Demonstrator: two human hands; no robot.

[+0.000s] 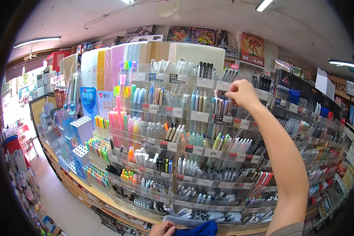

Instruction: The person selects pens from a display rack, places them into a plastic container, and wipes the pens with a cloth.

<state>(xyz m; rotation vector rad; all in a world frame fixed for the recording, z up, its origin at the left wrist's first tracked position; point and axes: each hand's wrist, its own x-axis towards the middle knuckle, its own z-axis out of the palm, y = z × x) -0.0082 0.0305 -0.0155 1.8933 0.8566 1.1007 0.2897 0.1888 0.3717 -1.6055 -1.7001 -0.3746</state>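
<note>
My right hand (pixel 242 93) reaches up to a clear tiered rack of pens, its fingers curled into a pinch. Directly below its fingertips, slim pens (pixel 224 107) stand upright in a compartment with price labels on the front. Whatever the pinch holds, if anything, is too small to make out. Low at the bottom edge, my left hand (pixel 163 228) is closed with its fingers curled, and its contents are hidden. Beside it lies a bunched dark blue cloth (pixel 196 229), in front of a clear plastic bin (pixel 185 220).
Clear shelf tiers hold many pens and markers, including pink highlighters (pixel 120 117) on the left. White-and-blue pen holder boxes (pixel 82 128) stand at the rack's left end. Boxed sets (pixel 252 49) line the top. A walkway (pixel 51 177) runs along the left.
</note>
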